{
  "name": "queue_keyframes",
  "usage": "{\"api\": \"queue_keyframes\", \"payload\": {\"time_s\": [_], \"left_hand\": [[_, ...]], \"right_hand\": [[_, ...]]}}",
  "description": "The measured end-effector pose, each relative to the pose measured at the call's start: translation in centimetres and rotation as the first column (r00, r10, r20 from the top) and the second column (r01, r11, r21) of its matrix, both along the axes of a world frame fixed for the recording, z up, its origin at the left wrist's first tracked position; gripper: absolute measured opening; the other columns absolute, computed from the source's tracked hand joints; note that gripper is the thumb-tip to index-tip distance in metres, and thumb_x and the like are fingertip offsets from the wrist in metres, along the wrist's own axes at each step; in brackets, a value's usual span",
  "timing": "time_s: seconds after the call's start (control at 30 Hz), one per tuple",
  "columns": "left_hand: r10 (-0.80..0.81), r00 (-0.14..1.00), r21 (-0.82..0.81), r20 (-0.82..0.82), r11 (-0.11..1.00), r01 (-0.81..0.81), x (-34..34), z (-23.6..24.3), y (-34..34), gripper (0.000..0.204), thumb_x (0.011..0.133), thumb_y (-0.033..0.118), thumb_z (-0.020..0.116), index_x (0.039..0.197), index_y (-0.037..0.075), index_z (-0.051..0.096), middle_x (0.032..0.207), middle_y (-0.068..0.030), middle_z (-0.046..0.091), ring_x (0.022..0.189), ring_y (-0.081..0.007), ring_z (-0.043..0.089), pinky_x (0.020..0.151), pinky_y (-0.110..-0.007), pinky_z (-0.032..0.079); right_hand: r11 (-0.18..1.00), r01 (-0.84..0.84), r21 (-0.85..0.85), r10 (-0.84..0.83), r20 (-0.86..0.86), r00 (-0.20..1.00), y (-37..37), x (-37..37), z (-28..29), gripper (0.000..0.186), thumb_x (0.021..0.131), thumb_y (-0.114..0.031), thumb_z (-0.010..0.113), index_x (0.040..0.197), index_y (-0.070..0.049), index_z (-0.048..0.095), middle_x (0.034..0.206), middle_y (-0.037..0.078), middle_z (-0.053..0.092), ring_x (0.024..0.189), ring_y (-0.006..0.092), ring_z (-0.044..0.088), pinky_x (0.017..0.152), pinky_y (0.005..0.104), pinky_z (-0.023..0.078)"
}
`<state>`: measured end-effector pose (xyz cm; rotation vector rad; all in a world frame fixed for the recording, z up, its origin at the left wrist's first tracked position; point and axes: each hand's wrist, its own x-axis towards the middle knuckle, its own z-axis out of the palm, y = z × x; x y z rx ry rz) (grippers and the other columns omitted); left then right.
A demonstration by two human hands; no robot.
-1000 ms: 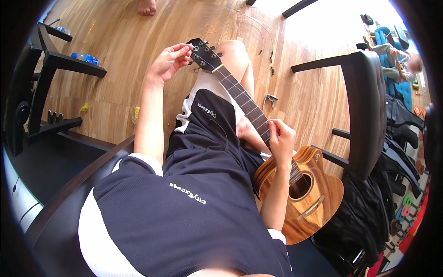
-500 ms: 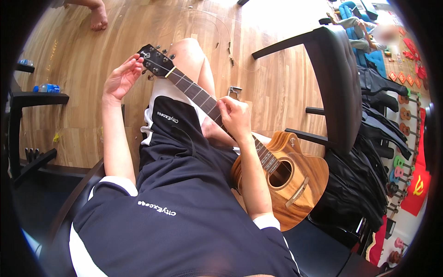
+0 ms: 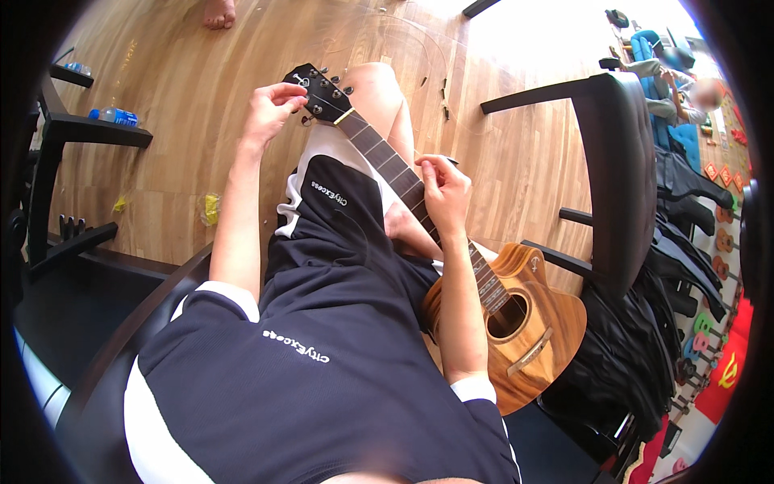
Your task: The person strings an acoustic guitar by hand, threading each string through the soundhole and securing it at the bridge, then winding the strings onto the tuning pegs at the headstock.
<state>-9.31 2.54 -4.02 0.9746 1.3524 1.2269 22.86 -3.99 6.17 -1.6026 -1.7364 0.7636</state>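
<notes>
An acoustic guitar (image 3: 540,355) with a wood-grain body and dark neck (image 3: 377,153) lies diagonally over my lap and crossed legs, its black headstock (image 3: 318,90) at the upper middle. My left hand (image 3: 270,113) is closed in a pinch at the headstock, beside the tuning pegs; what the fingertips hold is too small to name. My right hand (image 3: 443,192) is closed with thumb and finger pinched over the fretboard, partly hiding it; whatever it grips is unclear. The lower part of the neck is partly behind my right forearm.
Black chairs (image 3: 606,185) stand either side, a bottle (image 3: 121,117) by the left one. Loose strings (image 3: 445,105) and yellow scraps (image 3: 211,208) lie on the floor (image 3: 185,169). Another person's foot (image 3: 218,14) is ahead; a seated person (image 3: 681,89), dark cases and small instruments are at right.
My right hand has moved up the neck toward the headstock. My left hand's fingers, looser half a second ago, are pinched again. The whole view has swung about.
</notes>
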Motion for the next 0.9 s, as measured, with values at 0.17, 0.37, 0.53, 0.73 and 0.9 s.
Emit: {"api": "queue_keyframes", "payload": {"time_s": [0.17,0.37,0.53,0.73,0.9], "left_hand": [[0.007,0.999,0.032,-0.045,0.999,-0.006,1.1,-0.3,0.6,0.008,0.086,0.0,0.07,0.094,0.0,0.074,0.087,-0.0089,0.074,0.081,-0.013,0.071,0.074,-0.024,0.057],[-0.008,0.985,0.077,-0.17,0.997,0.021,2.6,1.0,2.6,0.009,0.086,0.003,0.072,0.094,0.002,0.075,0.085,-0.005,0.074,0.079,-0.01,0.069,0.074,-0.024,0.056],[-0.074,0.98,0.059,-0.186,0.995,0.086,3.6,1.2,4.8,0.01,0.087,0.005,0.073,0.096,0.002,0.075,0.083,-0.0036,0.073,0.074,-0.0079,0.066,0.07,-0.022,0.053],[-0.138,0.98,0.041,-0.146,0.989,0.145,4.2,0.5,5.7,0.012,0.086,0.006,0.074,0.096,0.0,0.076,0.081,-0.0039,0.073,0.071,-0.0078,0.064,0.067,-0.022,0.052],[-0.193,0.966,0.015,-0.171,0.98,0.199,3.8,1.2,5.4,0.013,0.085,0.009,0.076,0.095,0.002,0.077,0.08,-0.0028,0.072,0.068,-0.0075,0.06,0.063,-0.023,0.049]], "right_hand": [[1.0,-0.005,0.017,0.006,-0.007,1.0,0.6,1.0,-0.1,0.008,0.089,-0.008,0.065,0.094,-0.007,0.071,0.059,0.006,0.056,0.052,0.0092,0.051,0.052,0.0267,0.042],[0.993,-0.099,-0.066,0.108,0.153,0.982,3.6,1.2,-0.1,0.012,0.085,-0.011,0.065,0.095,-0.007,0.07,0.059,0.012,0.057,0.052,0.0209,0.056,0.056,0.0337,0.047],[0.979,-0.193,-0.066,0.199,0.099,0.975,8.2,-2.6,-0.7,0.02,0.086,-0.016,0.063,0.103,-0.008,0.069,0.062,0.016,0.06,0.061,0.0302,0.065,0.065,0.0366,0.052],[0.941,-0.318,0.115,0.3,0.152,0.942,13.1,-8.5,-5.7,0.026,0.087,-0.017,0.065,0.112,-0.012,0.068,0.095,0.012,0.066,0.077,0.0244,0.066,0.076,0.0359,0.053],[0.91,-0.413,0.044,0.405,0.13,0.905,14.8,-10.2,-6.2,0.021,0.087,-0.014,0.067,0.107,-0.009,0.071,0.104,0.01,0.067,0.082,0.0238,0.067,0.078,0.0323,0.055]]}}
